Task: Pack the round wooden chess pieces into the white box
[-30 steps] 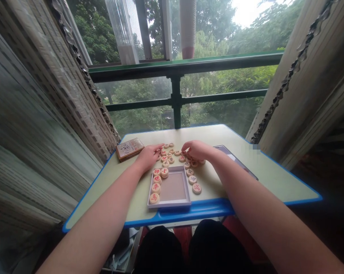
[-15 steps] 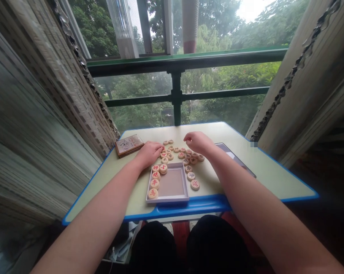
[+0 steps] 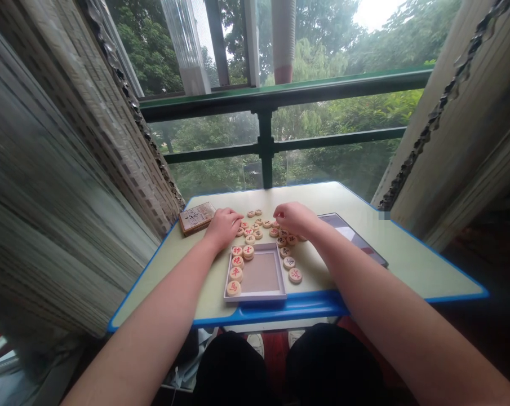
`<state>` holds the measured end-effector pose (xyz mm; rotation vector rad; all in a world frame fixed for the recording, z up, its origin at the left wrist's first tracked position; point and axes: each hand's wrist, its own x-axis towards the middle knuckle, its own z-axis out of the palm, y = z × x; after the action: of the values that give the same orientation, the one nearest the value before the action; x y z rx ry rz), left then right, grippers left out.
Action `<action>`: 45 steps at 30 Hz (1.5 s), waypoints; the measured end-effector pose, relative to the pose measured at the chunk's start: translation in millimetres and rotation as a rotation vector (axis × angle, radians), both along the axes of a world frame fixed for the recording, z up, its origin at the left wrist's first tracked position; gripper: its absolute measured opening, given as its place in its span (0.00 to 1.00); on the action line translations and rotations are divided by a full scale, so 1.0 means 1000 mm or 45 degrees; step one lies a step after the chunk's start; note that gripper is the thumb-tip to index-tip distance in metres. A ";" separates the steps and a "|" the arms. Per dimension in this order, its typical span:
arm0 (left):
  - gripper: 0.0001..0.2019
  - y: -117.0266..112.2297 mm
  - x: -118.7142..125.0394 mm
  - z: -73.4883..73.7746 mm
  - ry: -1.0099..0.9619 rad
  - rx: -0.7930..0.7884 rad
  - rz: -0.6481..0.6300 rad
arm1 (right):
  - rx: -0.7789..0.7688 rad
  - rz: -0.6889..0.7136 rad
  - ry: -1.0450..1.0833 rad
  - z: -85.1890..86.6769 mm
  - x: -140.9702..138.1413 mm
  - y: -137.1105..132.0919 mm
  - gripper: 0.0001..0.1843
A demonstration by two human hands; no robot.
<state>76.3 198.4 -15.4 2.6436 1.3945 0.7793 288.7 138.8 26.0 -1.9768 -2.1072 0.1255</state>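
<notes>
My left hand [image 3: 224,226] lies low over the table, fingers stretched out, their tips beside a loose cluster of round wooden Chinese chess pieces [image 3: 248,232]. Above the right part of the cluster, my right hand [image 3: 296,217] has its fingers curled together; a piece shows just under the fingertips, and whatever is between them is hidden. A shallow white box [image 3: 256,296] stands in front of me. Along its left side is a column of red-marked pieces [image 3: 236,274], and at its far edge a stacked red-marked piece [image 3: 248,251] sits beside that column.
A patterned box lid [image 3: 196,218] rests at the table's left, touching or close to my left wrist. Partly behind my right forearm lies a dark-edged flat panel [image 3: 356,237]. Several pieces [image 3: 289,263] line the box's right side. The table [image 3: 432,276] has a blue rim.
My right hand has come down slightly and a little left over the pieces, fingers still curled. The left hand has barely moved. The whole view has shifted slightly.
</notes>
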 end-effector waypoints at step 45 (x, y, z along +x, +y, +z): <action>0.17 -0.028 0.012 0.028 -1.257 -0.955 -0.390 | 0.438 0.480 0.766 -0.013 -0.031 -0.006 0.10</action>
<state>88.7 170.5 12.1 1.4727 0.7439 1.0234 257.3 132.6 12.7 -1.1459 -1.9012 0.3493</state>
